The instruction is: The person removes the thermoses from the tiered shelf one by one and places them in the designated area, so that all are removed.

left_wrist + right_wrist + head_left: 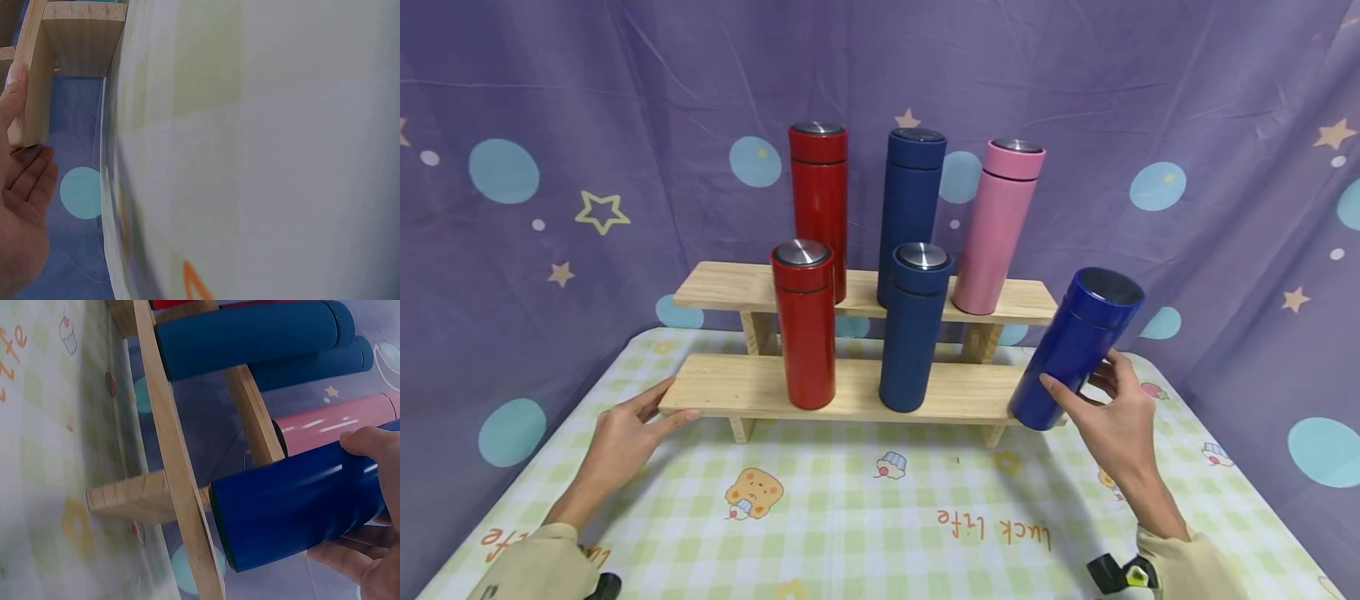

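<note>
My right hand [1116, 412] grips a glossy dark blue thermos bottle [1071, 350], thumb on the near side and fingers around the far side. The bottle leans to the right, its base at the right end of the lower board of a two-step wooden shelf [722, 387]. In the right wrist view, the blue bottle's base [224, 526] is right by the board's edge. My left hand [625, 433] holds the left end of that lower board, thumb along its front and fingertips at its end face. A red thermos [805, 342] and a matte blue thermos [913, 342] stand on the lower board.
On the upper board stand a second red thermos [818, 208], a second matte blue thermos [912, 200] and a pink thermos [1000, 225]. The shelf stands on a checked tablecloth [835, 517], with a purple patterned curtain [662, 150] behind and at both sides.
</note>
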Motion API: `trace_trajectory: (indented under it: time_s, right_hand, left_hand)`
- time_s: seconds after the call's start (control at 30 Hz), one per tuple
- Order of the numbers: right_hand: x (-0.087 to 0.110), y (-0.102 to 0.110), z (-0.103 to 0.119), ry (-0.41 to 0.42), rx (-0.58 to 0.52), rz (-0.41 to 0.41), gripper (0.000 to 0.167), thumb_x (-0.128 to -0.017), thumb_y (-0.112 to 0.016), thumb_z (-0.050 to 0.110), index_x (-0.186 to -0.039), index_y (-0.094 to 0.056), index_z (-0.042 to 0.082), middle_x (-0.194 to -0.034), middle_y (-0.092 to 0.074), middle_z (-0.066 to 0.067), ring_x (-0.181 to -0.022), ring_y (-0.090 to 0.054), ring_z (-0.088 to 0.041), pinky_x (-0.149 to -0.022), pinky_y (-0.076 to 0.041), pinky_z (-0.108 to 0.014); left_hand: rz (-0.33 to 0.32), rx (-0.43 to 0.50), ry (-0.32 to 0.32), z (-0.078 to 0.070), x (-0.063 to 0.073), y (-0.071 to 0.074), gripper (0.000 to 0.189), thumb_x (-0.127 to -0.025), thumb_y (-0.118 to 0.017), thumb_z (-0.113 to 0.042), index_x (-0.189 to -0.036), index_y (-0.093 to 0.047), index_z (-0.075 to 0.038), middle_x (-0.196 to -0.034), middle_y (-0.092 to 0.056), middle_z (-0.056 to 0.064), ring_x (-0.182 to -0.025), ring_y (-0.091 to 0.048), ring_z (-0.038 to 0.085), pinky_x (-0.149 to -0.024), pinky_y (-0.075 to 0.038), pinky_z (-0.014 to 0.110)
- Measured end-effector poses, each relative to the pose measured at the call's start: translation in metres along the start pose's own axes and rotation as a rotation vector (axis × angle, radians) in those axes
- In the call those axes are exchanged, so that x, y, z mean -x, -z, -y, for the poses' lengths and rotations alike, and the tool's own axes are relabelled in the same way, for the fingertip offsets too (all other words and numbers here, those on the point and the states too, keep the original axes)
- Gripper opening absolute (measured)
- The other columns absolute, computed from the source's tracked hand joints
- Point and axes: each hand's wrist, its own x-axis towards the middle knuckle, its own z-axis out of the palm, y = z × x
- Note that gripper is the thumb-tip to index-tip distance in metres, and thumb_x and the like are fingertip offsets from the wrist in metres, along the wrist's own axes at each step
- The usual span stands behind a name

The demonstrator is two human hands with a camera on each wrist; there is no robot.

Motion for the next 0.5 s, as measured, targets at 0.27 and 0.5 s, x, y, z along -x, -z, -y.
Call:
trace_trajectory:
  time_s: [0.27,0.5]
  right_hand:
    - [-0.003,-0.016,0.008,0.014,-0.022,0.029,0.065,-0.083,-0.088,0.007,-0.139,-0.056,-0.002,-0.117,-0.067,-0.018,-0.099,-0.062,-0.006,-0.078,-0.056,-0.010]
    - [-0.005,-0.025,0.010,0.030,-0.037,0.042,0.065,-0.083,-0.088,0.006,-0.139,-0.056,-0.003,-0.115,-0.068,-0.019,-0.096,-0.063,-0.003,-0.077,-0.056,-0.010]
  left_hand:
    - [0.003,0.007,0.011,-0.001,0.000,0.000,0.082,-0.095,-0.077,-0.043,-0.156,-0.043,0.000,-0.147,-0.046,0.035,-0.125,-0.053,0.057,-0.092,-0.052,0.058]
    - [0.005,0.012,0.009,-0.002,0.000,0.000,0.082,-0.095,-0.077,-0.042,-0.156,-0.043,0.001,-0.147,-0.046,0.036,-0.125,-0.053,0.057,-0.094,-0.050,0.058]
